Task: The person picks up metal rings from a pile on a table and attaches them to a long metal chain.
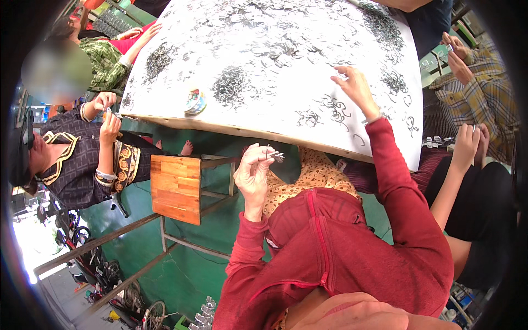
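Observation:
Close to my lap, below the table's near edge, my left hand is closed on a few small metal pieces that stick out past the fingertips. Their exact kind is too small to tell. My right hand reaches over the white tabletop, thumb and forefinger apart, and I see nothing between them. Just below its fingers lies a loose cluster of dark curved metal pieces, hook-like in shape. Beside that is a smaller cluster.
More heaps of curved pieces cover the table. A round tub stands at its left edge. A wooden stool is on my left. One person sits at left, others at far left, far right and beside me, some handling small parts.

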Demonstrator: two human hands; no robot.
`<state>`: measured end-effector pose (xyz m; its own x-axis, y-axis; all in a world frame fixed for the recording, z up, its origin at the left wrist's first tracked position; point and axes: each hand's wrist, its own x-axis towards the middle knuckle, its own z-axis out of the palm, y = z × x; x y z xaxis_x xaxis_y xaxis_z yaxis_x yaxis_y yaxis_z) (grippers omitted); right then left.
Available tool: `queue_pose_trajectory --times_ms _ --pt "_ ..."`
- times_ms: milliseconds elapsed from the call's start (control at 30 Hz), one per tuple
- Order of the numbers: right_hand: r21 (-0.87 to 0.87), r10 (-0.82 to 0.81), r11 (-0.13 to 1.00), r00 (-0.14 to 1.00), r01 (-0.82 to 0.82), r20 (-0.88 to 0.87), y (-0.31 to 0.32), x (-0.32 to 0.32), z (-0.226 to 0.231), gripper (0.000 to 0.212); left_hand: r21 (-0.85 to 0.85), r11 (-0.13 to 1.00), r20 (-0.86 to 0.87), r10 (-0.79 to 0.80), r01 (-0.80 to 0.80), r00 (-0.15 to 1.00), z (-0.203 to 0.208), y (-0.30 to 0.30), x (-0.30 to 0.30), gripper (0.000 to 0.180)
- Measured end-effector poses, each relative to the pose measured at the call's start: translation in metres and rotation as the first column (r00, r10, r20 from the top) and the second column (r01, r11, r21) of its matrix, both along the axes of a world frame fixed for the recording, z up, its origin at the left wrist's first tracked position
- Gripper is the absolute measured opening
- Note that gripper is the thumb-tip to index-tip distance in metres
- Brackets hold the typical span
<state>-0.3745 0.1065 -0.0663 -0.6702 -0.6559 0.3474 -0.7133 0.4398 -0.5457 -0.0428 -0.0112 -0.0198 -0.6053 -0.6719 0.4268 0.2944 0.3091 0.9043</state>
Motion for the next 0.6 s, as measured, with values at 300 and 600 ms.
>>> queue_pose_trajectory --times_ms 300,600 --pt "-0.184 0.186 0.979 0.737 -0.085 0.65 -0.032 0.028 0.032 0.027 -0.074 0.995 0.025 0.063 -0.061 0.998 -0.009 -0.005 0.003 0.015" --pt "-0.524 0.51 0.846 0.429 -0.095 0.746 -0.029 0.19 0.092 0.019 -0.076 0.996 0.154 0.049 -0.038 0.987 0.002 -0.007 -0.002 0.009"
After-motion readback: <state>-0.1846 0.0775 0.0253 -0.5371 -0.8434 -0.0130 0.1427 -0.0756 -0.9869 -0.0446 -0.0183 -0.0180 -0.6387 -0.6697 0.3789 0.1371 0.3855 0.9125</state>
